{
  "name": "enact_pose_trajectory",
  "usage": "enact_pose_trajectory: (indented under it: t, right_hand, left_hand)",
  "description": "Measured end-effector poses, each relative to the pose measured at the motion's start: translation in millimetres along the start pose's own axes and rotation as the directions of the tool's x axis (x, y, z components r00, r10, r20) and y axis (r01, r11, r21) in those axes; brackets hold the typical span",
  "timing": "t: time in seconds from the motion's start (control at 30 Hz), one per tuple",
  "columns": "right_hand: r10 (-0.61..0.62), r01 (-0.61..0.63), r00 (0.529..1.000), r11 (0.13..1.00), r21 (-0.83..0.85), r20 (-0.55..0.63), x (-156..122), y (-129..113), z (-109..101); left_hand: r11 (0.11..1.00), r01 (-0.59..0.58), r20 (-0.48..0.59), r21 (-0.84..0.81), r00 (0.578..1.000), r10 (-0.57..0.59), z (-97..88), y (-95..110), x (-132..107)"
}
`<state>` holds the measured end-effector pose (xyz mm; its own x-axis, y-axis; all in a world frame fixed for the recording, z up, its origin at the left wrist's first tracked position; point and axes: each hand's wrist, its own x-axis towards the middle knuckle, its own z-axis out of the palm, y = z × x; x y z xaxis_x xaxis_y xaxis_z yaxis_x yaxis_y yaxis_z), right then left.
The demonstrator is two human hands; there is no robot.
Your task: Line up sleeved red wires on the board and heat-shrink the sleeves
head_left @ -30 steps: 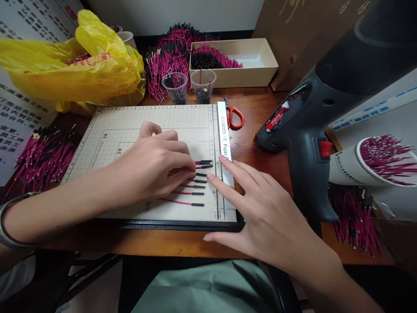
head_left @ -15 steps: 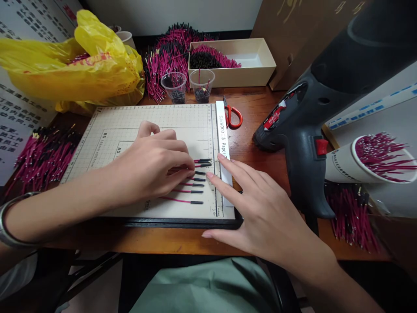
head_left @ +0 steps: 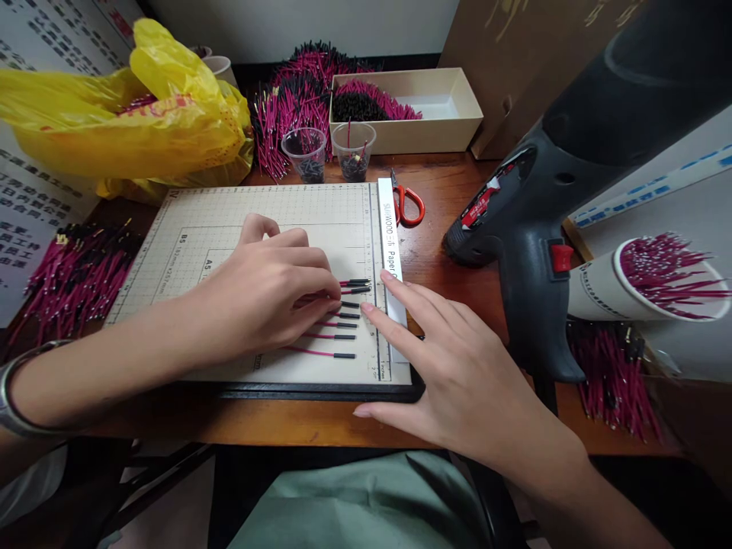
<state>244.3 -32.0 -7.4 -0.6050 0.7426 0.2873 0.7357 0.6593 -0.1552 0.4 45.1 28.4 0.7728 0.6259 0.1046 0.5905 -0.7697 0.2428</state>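
On the cutting mat [head_left: 240, 221], the left hand [head_left: 268, 293] lies curled, fingertips pressing a row of red wires [head_left: 335, 324]. The right hand [head_left: 457, 366] rests open and flat, fingers touching the mat's white ruler [head_left: 389, 229] beside the wires.

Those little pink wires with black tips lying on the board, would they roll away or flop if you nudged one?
The pink wires look thin and round, so one would probably roll or skid on the smooth board. They lie straight, so they are likely fairly stiff for their length. The left hand rests on several, perhaps to steady them.
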Motion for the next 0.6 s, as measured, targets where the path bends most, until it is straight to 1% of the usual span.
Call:
enact_pose_trajectory:
  t: [0.23,0.43,0.6]
  right_hand:
    - [0.017,-0.018,1.000,0.997,-0.074,-0.005,1.0,-1.9,-0.6]
    - [0.023,-0.022,1.000,0.994,-0.108,0.003,2.3,-2.3,-2.5]
    - [0.032,-0.030,0.999,0.995,-0.095,0.019,2.9,-1.1,-2.8]
  left_hand:
    - [1.000,-0.009,-0.053,0.015,0.999,0.010,-1.3,-0.9,7.9]
    - [1.000,-0.024,0.004,-0.012,1.000,0.024,1.9,-3.2,20.2]
    - [0.998,-0.033,0.009,-0.047,0.999,0.033,1.5,-6.4,20.8]
